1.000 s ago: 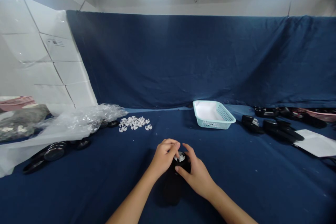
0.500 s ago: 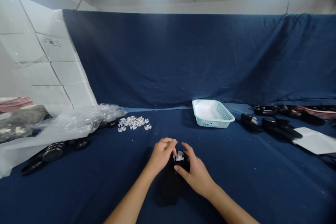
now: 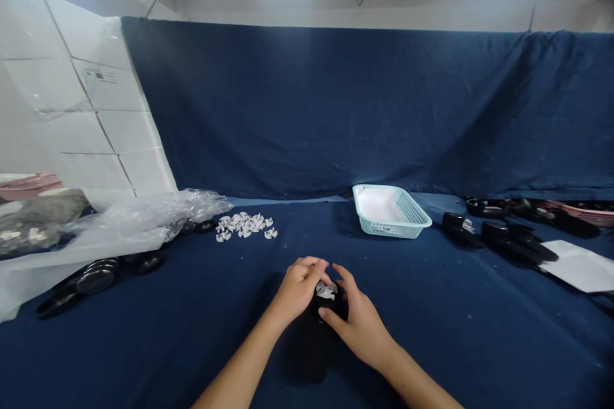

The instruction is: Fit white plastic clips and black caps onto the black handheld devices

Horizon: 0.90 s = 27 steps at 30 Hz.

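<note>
On the blue cloth in front of me lies a long black plastic part (image 3: pixel 309 348) with a rounded far end. A small white plastic piece (image 3: pixel 327 292) sits in that rounded end. My right hand (image 3: pixel 363 326) wraps round the end from the right, thumb on the near side and fingers on the far side. From the left, my left hand (image 3: pixel 301 287) bends over it with fingers drawn together, fingertips at the white piece. The fingers partly hide the rim. Farther off to the left is a loose pile of similar white pieces (image 3: pixel 244 223).
A pale blue basket (image 3: pixel 394 229) with a white lining stands beyond my hands. Black parts (image 3: pixel 511 243) and a white sheet (image 3: pixel 582 266) lie at right. Clear plastic wrapping (image 3: pixel 129 220) and round black parts (image 3: pixel 98 278) are at left. A blue curtain (image 3: pixel 307 108) hangs behind.
The left fingertips have shifted slightly right and down over the black part's rounded end. The white piece appears slightly turned. My right hand keeps its grip.
</note>
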{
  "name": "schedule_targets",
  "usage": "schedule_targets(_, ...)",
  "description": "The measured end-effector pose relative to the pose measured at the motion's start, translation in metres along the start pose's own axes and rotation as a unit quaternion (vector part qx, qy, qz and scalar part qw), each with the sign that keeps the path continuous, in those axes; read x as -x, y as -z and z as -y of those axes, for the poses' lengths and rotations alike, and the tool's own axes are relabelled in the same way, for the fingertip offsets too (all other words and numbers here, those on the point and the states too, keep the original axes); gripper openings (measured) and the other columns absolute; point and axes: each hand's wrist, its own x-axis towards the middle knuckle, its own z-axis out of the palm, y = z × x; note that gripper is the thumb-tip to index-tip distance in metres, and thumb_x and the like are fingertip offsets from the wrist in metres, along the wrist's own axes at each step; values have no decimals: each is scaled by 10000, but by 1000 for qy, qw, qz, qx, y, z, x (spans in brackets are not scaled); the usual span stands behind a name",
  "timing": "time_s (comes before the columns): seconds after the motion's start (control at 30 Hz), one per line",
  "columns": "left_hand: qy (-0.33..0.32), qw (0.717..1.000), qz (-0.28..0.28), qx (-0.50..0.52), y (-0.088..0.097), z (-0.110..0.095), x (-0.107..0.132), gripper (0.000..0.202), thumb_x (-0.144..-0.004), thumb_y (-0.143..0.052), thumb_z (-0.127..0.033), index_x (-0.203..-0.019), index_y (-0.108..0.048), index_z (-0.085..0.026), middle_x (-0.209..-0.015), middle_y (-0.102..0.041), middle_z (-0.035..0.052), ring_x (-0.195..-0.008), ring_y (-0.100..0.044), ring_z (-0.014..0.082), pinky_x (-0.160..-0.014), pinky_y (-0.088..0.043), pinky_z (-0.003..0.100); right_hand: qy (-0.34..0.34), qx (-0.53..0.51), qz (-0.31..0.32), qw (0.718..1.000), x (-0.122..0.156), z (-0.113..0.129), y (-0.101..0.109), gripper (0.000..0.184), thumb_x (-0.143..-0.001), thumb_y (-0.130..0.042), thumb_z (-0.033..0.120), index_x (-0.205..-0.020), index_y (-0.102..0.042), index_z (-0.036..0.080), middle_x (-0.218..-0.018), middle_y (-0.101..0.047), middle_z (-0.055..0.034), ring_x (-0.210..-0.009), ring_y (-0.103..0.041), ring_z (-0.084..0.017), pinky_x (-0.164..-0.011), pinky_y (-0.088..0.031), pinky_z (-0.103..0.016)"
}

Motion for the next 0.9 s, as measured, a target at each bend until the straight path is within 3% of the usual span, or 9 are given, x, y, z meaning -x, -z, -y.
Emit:
schedule_targets(0.63, -11, 999, 42, 26, 0, -10, 6, 510, -917, -380, -497, -647, -707, -214, -1076, -643, 41, -1054, -550, 213, -934, -400, 291, 4, -12, 0, 1000, 1, 1, 1, 746, -760, -628, 282, -1404, -251, 300, -1215, -602, -71, -1095, -593, -260, -899, -468, -419)
schedule_targets(0.9, -12, 999, 36, 19, 7, -9, 4, 565, -926, -349, -503, -576, -682, -210, -1077, -655, 31, -1061, -552, 208, -994, -348, 314, 2, 3, 0, 1000, 1, 2, 1, 732, -762, -625, 293, -1398, -262, 295, -1202, -610, -68, -1104, -588, -255, -903, -467, -408)
